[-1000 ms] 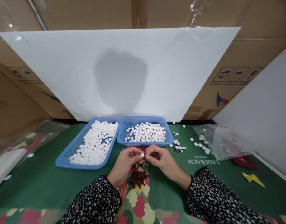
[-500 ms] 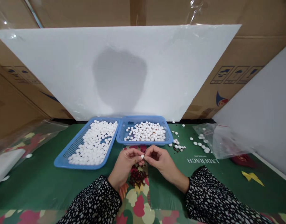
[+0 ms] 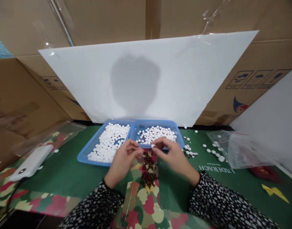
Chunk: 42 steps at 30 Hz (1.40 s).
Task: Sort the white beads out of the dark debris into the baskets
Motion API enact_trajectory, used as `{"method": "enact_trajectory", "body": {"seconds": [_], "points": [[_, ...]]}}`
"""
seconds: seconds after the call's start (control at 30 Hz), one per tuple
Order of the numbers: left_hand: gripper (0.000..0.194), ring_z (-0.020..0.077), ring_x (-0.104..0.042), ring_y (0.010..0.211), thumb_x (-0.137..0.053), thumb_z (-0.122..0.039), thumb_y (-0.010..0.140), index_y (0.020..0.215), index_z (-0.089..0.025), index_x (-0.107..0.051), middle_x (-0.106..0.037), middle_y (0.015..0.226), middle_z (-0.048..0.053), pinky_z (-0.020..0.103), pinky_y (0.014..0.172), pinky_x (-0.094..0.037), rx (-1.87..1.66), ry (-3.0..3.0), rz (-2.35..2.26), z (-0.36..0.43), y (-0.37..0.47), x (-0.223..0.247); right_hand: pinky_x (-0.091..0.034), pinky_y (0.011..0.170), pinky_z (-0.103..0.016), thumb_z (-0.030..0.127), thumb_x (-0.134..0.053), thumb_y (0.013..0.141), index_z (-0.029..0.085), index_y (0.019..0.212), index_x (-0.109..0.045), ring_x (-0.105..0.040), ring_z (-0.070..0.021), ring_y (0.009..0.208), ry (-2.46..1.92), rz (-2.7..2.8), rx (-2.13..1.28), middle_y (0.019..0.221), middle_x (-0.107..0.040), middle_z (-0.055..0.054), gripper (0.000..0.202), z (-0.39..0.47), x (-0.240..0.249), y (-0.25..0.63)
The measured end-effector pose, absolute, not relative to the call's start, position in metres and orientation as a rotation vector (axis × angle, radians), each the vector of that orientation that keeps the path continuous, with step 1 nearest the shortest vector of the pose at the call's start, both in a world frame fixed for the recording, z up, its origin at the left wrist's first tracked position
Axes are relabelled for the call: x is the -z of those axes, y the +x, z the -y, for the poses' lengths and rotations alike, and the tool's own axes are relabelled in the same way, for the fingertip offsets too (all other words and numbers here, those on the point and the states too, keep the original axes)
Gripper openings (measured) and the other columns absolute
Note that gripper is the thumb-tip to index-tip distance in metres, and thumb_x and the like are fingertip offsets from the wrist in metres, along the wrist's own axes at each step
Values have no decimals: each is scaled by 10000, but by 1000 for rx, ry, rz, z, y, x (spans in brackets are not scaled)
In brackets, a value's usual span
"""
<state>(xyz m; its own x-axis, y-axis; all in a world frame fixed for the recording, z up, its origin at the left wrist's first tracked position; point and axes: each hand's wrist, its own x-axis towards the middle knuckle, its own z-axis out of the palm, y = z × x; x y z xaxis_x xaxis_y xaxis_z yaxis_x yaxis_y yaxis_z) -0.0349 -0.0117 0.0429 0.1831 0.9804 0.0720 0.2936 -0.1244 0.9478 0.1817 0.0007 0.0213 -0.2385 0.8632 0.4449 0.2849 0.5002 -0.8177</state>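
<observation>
My right hand (image 3: 171,155) pinches a small white round disc (image 3: 153,146) between thumb and forefinger, just over the front rim of the right blue basket (image 3: 180,136). Facing it, my left hand (image 3: 125,159) has its thumb and fingers drawn together; whatever lies between the tips is too small to make out. A gap separates the two hands. Below them is a heap of dark red crumbly bits (image 3: 148,178) on patterned wrap. Many similar white discs (image 3: 157,133) lie in the right basket. The left blue basket (image 3: 82,156) holds a denser pile, partly hidden by my left hand.
Loose white discs (image 3: 215,153) and dark crumbs are scattered at right, beside a clear plastic bag (image 3: 243,151). Yellow scraps (image 3: 274,191) lie farther right. At left is a white device (image 3: 32,163) with a cable. A white board (image 3: 179,82) and cardboard stand behind.
My hands have come apart from their shared pinch and moved up toward the baskets. The white disc is now in my right hand alone. The view has shifted left.
</observation>
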Motion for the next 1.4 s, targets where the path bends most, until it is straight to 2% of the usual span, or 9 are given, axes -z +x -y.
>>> {"method": "enact_trajectory", "body": {"seconds": [0.07, 0.17, 0.37, 0.6, 0.77, 0.87, 0.97, 1.07, 1.4], "points": [[194, 232, -629, 853, -523, -389, 870, 904, -200, -554, -670, 906, 71, 351, 800, -466, -928, 1954, -1621, 2, -71, -56, -495, 710, -328, 182, -583, 866, 203, 984, -634, -617, -186, 750, -1049, 1771, -544, 887, -682, -41, 131, -24, -29, 193], [329, 332, -590, 943, -562, -379, 816, 1037, -139, -596, -626, 997, 159, 429, 846, -428, -363, 2304, -1982, -16, -120, -57, -491, 744, -363, 134, -570, 851, 212, 1050, -633, -618, -217, 816, -1131, 1879, -327, 1031, -676, -76, 223, -48, -35, 207], [455, 327, -605, 907, -467, -440, 864, 1239, -194, -548, -549, 1108, 172, 432, 820, -431, 210, 2323, -1874, -40, -141, -30, -493, 758, -333, 162, -493, 932, 212, 1022, -619, -609, -200, 839, -1018, 2128, -375, 955, -642, -60, 164, -6, -17, 198], [336, 280, -616, 823, -369, -298, 886, 1089, -134, -581, -566, 1062, 181, 412, 801, -437, 105, 2299, -1886, -55, -126, -21, -491, 792, -303, 133, -440, 962, 207, 1016, -632, -592, -173, 906, -1021, 2307, -589, 997, -610, -50, 213, 24, 26, 186], [259, 292, -607, 916, -430, -320, 854, 981, -158, -588, -648, 939, 139, 375, 809, -439, -54, 2227, -1873, -62, -134, -23, -476, 782, -301, 191, -570, 915, 202, 1003, -647, -571, -190, 921, -1020, 2392, -545, 976, -600, -54, 117, 19, 33, 181], [265, 231, -602, 734, -401, -376, 881, 958, -179, -562, -617, 764, 68, 313, 655, -452, -209, 2121, -1889, -60, -140, -36, -464, 759, -300, 173, -591, 895, 187, 924, -640, -561, -189, 880, -1037, 2411, -481, 930, -598, -48, 58, 17, 32, 177], [290, 113, -429, 489, -457, -477, 889, 935, -197, -518, -452, 635, -32, 203, 428, -302, -685, 1648, -1658, -47, -131, -58, -460, 739, -309, 165, -578, 896, 177, 860, -619, -552, -190, 836, -1008, 2457, -404, 890, -593, -46, 56, 15, 29, 176], [248, 49, -341, 491, -605, -410, 854, 926, -188, -520, -459, 720, -30, 143, 402, -202, -926, 1248, -1167, -24, -102, -77, -458, 754, -337, 194, -550, 918, 182, 869, -615, -549, -202, 841, -887, 2550, -308, 901, -594, -55, 82, 14, 26, 179], [173, 44, -490, 581, -637, -255, 860, 944, -110, -595, -558, 784, 43, 88, 403, -298, -841, 676, -777, 4, -6, -30, -471, 758, -322, 147, -490, 941, 216, 969, -629, -567, -195, 835, -852, 2562, -374, 947, -607, -58, 158, 16, 36, 186]]}}
